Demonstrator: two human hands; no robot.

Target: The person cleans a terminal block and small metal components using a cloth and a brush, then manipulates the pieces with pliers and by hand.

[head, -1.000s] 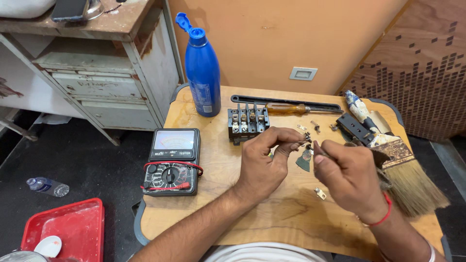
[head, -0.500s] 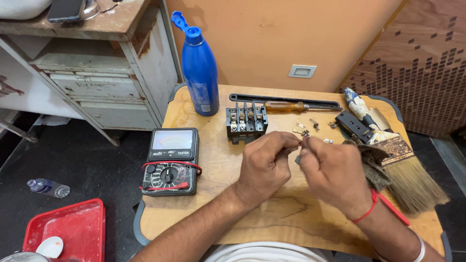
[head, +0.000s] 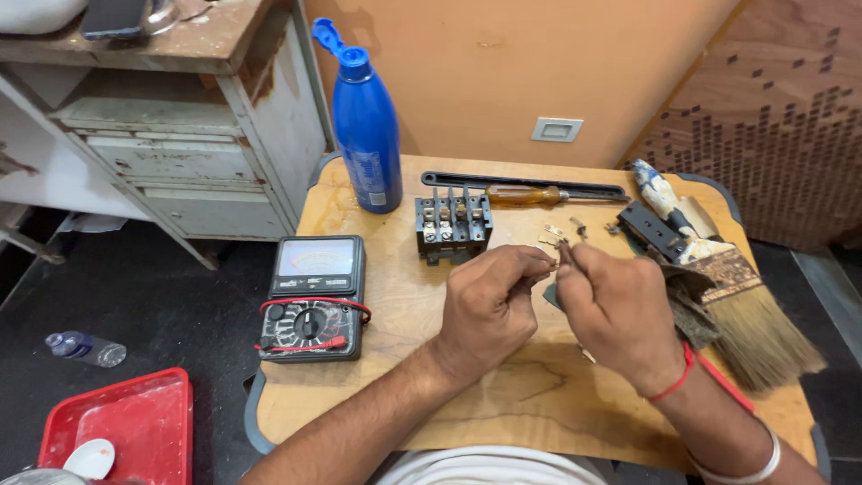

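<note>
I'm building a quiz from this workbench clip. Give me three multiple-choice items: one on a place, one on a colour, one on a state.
1. Where is the multimeter?
A. left of both hands
B. behind the bottle
C. on the floor

2. What colour is the bottle?
A. green
B. blue
C. white

3. How are the left hand and right hand?
A. flat on the table
B. far apart
C. fingertips together over a small part

Answers: 1 A, it lies at the table's left edge. 2 B, body and cap are blue. 3 C, both pinch at one spot.

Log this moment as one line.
left hand: pinching small metal part | right hand: fingertips meeting it | table: black terminal block, multimeter, paintbrush
</note>
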